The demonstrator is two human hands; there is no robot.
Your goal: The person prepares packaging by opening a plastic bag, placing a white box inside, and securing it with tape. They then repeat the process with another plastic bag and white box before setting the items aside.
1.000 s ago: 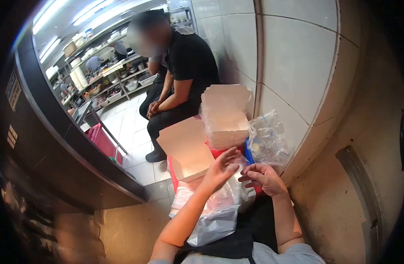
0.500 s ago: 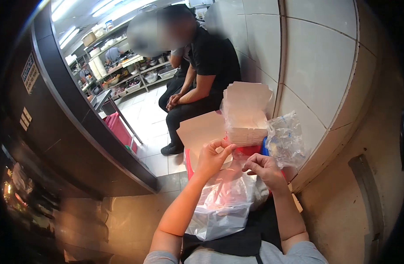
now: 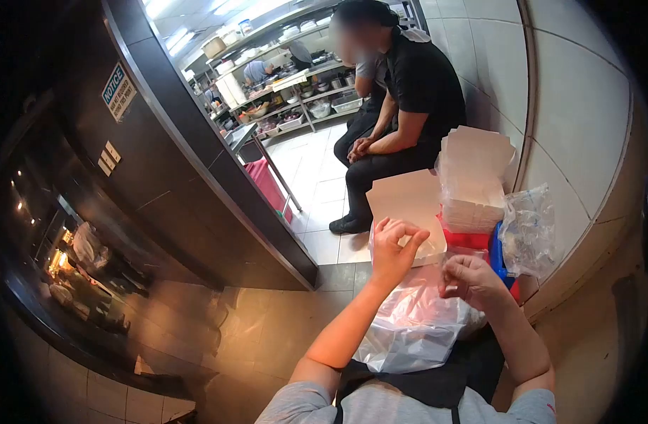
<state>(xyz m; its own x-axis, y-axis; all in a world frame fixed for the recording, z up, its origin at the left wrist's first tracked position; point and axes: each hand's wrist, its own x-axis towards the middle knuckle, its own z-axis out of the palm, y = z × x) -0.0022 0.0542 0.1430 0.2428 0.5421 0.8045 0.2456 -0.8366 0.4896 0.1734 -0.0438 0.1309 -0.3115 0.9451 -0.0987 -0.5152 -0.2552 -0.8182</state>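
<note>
My left hand (image 3: 396,249) is raised in front of a pale cardboard sheet (image 3: 403,198), its thumb and fingertips pinched together. Lower and to the right, my right hand (image 3: 473,283) is closed with fingers curled against the thumb. Something thin and see-through may span the two hands, but I cannot make out what either one holds. Beneath them, a translucent white plastic bag (image 3: 408,328) lies crumpled over my lap. A stack of pale folded cardboard (image 3: 472,169), partly wrapped in plastic, stands behind my right hand.
A clear crumpled plastic bag (image 3: 528,230) hangs beside the stack, over a blue item (image 3: 499,258) and a red container (image 3: 468,240). A tiled wall (image 3: 571,113) rises on the right. Ahead, a seated person in black (image 3: 426,85) is near the kitchen doorway; shelves (image 3: 324,102) stand beyond.
My view has turned left, so the scene sits further right in the picture. Both hands stay raised above the bag with their fingers closed.
</note>
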